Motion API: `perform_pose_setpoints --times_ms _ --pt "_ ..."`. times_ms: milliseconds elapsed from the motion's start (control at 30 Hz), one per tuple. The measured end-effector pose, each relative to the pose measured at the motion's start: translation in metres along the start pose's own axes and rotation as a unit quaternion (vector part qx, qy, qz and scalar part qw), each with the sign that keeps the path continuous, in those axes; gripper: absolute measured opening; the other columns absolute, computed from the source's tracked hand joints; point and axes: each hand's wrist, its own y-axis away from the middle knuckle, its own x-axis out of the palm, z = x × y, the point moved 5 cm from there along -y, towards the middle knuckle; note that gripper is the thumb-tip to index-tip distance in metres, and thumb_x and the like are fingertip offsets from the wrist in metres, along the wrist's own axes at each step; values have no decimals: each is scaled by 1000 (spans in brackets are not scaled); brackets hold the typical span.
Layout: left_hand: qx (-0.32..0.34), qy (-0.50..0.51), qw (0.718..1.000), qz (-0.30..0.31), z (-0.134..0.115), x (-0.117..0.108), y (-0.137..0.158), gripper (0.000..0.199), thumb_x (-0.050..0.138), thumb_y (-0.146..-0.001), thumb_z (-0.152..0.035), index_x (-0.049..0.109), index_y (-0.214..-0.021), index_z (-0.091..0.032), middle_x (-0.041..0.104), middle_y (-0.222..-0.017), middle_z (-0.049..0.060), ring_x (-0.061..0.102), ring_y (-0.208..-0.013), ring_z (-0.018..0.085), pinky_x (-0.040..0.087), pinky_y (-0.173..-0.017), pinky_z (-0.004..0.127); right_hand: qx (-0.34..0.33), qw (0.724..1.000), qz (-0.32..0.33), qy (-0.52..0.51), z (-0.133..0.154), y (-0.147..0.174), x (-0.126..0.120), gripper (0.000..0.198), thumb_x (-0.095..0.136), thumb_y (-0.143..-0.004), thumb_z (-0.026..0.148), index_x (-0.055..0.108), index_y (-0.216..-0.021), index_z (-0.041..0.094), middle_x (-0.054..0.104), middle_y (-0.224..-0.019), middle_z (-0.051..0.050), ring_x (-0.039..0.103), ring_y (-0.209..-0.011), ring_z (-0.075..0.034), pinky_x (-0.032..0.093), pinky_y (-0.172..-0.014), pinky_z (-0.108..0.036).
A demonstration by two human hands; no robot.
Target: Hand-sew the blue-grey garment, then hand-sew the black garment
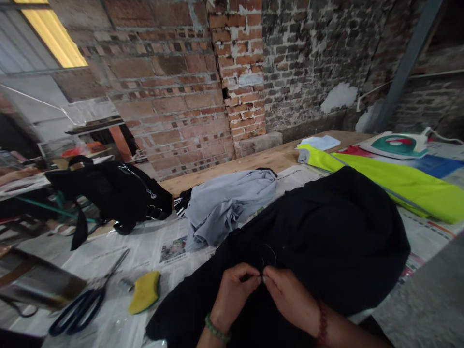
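Note:
A large dark navy or black cloth (326,232), bunched up at the right, lies across the table in front of me. Over its middle my left hand (235,292) is closed in a pinch, with thumb and forefinger pressed together. My right hand (290,295) pinches too, and its fingertips almost meet those of the left. A thin, pale loop of thread (268,252) rises from between the fingertips, just beside the right thumb and forefinger. Whatever the left fingertips grip is too small to make out.
Dark-handled scissors (85,304), a yellow sponge (144,291) and a metal tin (39,280) are at the left. Behind lie a black bag (112,193) and grey cloth (232,198). Neon-yellow fabric (391,181) and an iron (398,145) are at the right. Newspaper (119,290) covers the table.

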Motion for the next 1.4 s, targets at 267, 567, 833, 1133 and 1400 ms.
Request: perform_pose_setpoints --times_ms 267,567,833,1133,1400 --pt "-7 35 999 -31 7 -6 -4 9 62 -64 -26 66 -67 -18 61 -61 -2 53 -59 13 40 -56 21 2 998 -39 49 3 5 -22 15 37 -84 25 50 -91 21 59 -67 -1 57 -60 -15 39 -57 -25" --pt "93 -1 995 -43 -5 -8 -2 7 59 -68 -19 67 -69 -19 67 -77 2 60 -75 17 45 -70 25 -67 995 -69 -36 10 -48 -58 29 37 -82 18 52 -107 20 61 -101 -5 54 -95 -16 39 -86 -31" --pt "175 -55 980 -81 -4 -7 -2 12 56 -72 -12 66 -72 -19 67 -77 2 62 -74 15 48 -68 24 -15 998 -21 -51 -5 -38 -42 28 41 -81 25 59 -101 22 61 -75 -1 56 -76 -15 40 -75 -28" --pt "288 -109 940 -147 -13 1 11 16 53 -75 -6 64 -79 -18 65 -80 4 61 -75 14 49 -67 23 116 983 -8 -139 -18 -29 -31 35 45 -77 36 60 -100 15 60 -62 -1 55 -58 -14 41 -55 -25" --pt "316 -123 921 -191 -13 8 25 18 50 -76 -5 63 -81 -17 64 -86 7 60 -80 13 50 -71 24 105 967 87 -216 -14 -25 -15 33 57 -70 44 69 -83 16 67 -82 -5 58 -85 -22 42 -77 -29"
